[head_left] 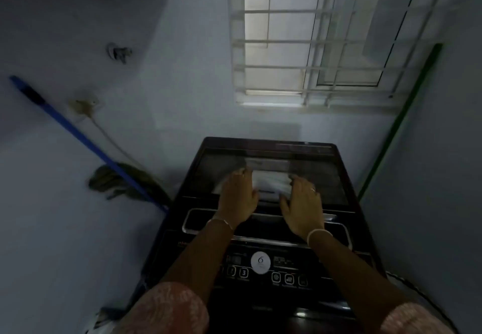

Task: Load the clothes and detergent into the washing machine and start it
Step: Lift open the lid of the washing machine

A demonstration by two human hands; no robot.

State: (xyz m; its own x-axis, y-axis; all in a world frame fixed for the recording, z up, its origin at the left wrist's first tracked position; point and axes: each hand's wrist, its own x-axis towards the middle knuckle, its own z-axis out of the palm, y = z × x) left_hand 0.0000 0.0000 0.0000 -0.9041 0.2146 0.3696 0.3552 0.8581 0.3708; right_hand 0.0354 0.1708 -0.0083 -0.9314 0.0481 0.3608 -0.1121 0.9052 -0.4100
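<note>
Black machine, pale blue room

Black washing machine [263, 232], white window grille [313, 41], blue mop handle [86, 140], green pole [399, 122], pink mottled sleeves [167, 307].

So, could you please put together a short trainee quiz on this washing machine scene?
1. True or false: the glass lid of the washing machine is down.
2. What leans on the wall left of the machine? A) a blue-handled mop B) a ladder C) an ironing board
3. Fill in: the left hand and right hand both lie ____ on the lid, holding nothing.

Key: 1 true; 2 A; 3 flat.
</note>
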